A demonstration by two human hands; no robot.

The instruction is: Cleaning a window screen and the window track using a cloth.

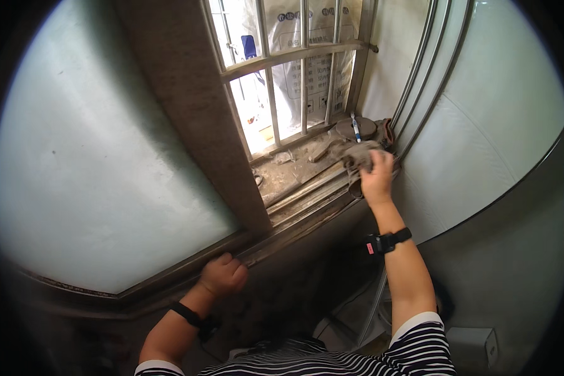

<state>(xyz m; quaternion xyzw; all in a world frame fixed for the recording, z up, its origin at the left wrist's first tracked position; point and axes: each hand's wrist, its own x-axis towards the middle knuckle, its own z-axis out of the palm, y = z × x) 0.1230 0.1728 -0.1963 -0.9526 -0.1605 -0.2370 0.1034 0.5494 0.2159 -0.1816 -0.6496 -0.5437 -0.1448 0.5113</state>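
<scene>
My right hand [379, 177] grips a crumpled, dirty grey rag [357, 152] over the right end of the window's metal track [310, 190]. A loop of the cloth hangs below the fingers. Just beyond the rag, a blue-and-white toothbrush [356, 128] lies across a round, dusty disc [369, 126] on the sill. My left hand [224, 273] is curled into a fist at the lower edge of the window frame [183, 272]. I see nothing in it, though its palm side is hidden.
Debris litters the dusty sill [282, 174] behind the track. Metal bars [304, 89] close off the opening, with printed plastic sheeting [286, 28] outside. A frosted pane [98, 164] stands left, beside a brown frame post [183, 94]. A white box [472, 345] sits at lower right.
</scene>
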